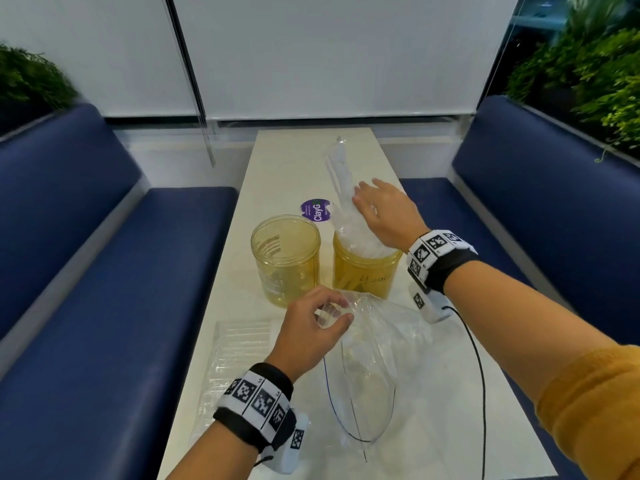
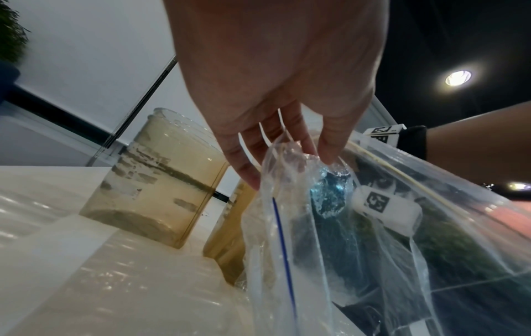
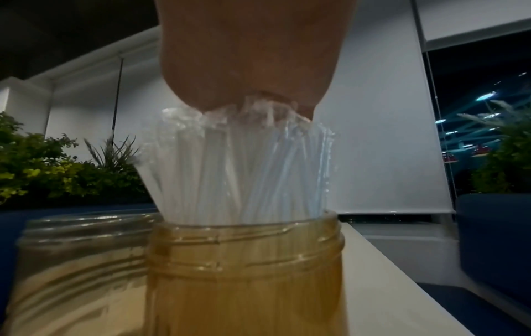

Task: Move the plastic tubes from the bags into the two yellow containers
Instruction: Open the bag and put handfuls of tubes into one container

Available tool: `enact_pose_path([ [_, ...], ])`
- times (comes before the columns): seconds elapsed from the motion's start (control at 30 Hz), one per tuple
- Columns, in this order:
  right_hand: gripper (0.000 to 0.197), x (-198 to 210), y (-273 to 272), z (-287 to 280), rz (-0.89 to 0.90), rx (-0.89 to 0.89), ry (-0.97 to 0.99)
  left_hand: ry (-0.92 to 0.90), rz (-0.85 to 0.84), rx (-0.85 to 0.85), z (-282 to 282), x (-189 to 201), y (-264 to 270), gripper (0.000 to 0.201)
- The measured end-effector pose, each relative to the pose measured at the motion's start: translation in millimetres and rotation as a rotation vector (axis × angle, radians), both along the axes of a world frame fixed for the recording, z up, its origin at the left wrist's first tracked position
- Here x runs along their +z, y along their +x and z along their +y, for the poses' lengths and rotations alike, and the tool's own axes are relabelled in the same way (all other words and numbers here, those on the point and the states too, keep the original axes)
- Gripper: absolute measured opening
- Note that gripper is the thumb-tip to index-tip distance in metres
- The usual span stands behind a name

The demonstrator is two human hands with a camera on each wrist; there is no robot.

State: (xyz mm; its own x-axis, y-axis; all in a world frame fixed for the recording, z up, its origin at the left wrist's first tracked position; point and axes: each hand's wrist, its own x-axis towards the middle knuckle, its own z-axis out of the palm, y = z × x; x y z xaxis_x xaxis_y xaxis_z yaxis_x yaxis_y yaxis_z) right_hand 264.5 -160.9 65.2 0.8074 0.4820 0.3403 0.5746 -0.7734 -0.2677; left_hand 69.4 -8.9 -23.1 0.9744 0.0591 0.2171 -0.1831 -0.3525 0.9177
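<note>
Two yellow containers on table (image 1: 298,161): right container (image 1: 363,271) holds upright tube bundle (image 1: 349,209), long axis near vertical, right hand (image 1: 388,213) grasping its top. Left container (image 1: 285,258) tube-free. Left hand (image 1: 311,327) pinches emptied bag (image 1: 377,341) nearer body.

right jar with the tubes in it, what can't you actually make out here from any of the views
- Right hand's fingers: the palm hides them in the right wrist view, and they are partly behind the tubes in the head view.
- How deep the tubes reach inside the right jar: its tinted wall blurs them.
- Handwriting on that jar: too small in the head view.
- Tube count: bundled and blurred.
- Whether the left hand's bag is emptied: clear folds hide it.
</note>
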Motion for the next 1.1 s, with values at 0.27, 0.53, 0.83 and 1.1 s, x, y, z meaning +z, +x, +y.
enact_pose_path([
  [0.27, 0.045, 74.6, 16.4, 51.0, -0.259, 0.010, 0.212, 0.002, 0.011, 0.009, 2.2, 1.0, -1.5, 0.012],
  [0.53, 0.040, 51.5, 23.1, 65.6, 0.021, -0.109, -0.566, 0.034, 0.016, 0.016, 5.8, 0.0, -1.7, 0.016],
  [0.83, 0.045, 39.8, 19.2, 50.5, -0.117, 0.018, -0.073, 0.019, 0.018, 0.020, 2.5, -6.4, -0.5, 0.015],
  [1.1, 0.060, 16.4, 11.5, 39.5, 0.048, -0.036, -0.184, 0.017, 0.039, 0.023, 5.6, -2.9, -0.4, 0.016],
])
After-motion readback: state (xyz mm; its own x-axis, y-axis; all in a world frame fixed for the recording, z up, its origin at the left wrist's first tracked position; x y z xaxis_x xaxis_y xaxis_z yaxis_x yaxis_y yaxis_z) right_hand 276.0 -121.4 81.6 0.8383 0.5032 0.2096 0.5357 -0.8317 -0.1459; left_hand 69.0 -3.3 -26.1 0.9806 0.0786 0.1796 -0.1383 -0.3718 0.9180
